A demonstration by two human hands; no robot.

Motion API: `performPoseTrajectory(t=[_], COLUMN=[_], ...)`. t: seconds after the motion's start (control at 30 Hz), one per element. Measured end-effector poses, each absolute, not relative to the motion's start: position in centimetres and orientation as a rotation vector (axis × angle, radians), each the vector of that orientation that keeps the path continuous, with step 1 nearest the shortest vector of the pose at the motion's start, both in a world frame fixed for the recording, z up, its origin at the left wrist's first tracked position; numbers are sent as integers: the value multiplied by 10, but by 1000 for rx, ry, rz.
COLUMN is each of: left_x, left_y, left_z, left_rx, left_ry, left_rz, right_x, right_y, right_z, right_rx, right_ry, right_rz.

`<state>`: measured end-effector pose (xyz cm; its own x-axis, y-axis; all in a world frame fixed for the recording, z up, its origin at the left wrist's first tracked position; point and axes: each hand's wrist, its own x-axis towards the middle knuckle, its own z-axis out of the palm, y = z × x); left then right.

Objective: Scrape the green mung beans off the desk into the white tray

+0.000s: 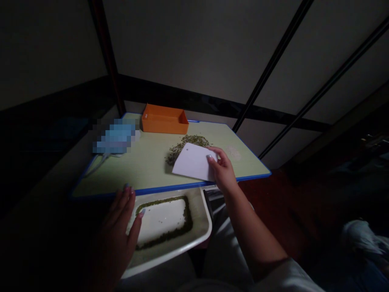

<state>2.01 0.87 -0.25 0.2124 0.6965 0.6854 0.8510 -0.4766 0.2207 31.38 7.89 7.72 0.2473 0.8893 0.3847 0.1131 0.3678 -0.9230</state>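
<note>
In my right hand [224,168] is a white flat scraper [194,160], pinched by its right end between thumb and fingers. It is held over the table, in front of a pile of small green beans or grains [194,140] that it partly hides. My left hand [123,221] has its fingers stretched out at the left side of a white tray [205,227]. Whether it touches the tray's rim or only hovers there I cannot tell. Inside the tray, more green grains [188,215] lie in a band along the walls, with a few loose ones on the bottom.
The pale green table [146,170] has a blue edge. An orange open box [165,121] stands at its back. At the left is a blurred-out blue item [117,136] with a cord. A pale patch [233,153] marks the right side. Behind rises a panelled wall.
</note>
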Motion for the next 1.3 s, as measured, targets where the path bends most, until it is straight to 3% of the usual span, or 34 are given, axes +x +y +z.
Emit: performPoseTrajectory(t=[0.27,1.3], left_x=[19,19], left_y=[12,12], left_z=[-10,-4], left_rx=[-2300,-2258], left_ry=[-1486,-1419], left_rz=[-1171,-1110], right_x=[359,347], right_y=[75,86], right_z=[84,74], right_rx=[-1242,-1275], right_ry=[-1103,-1089], right_rz=[354,383])
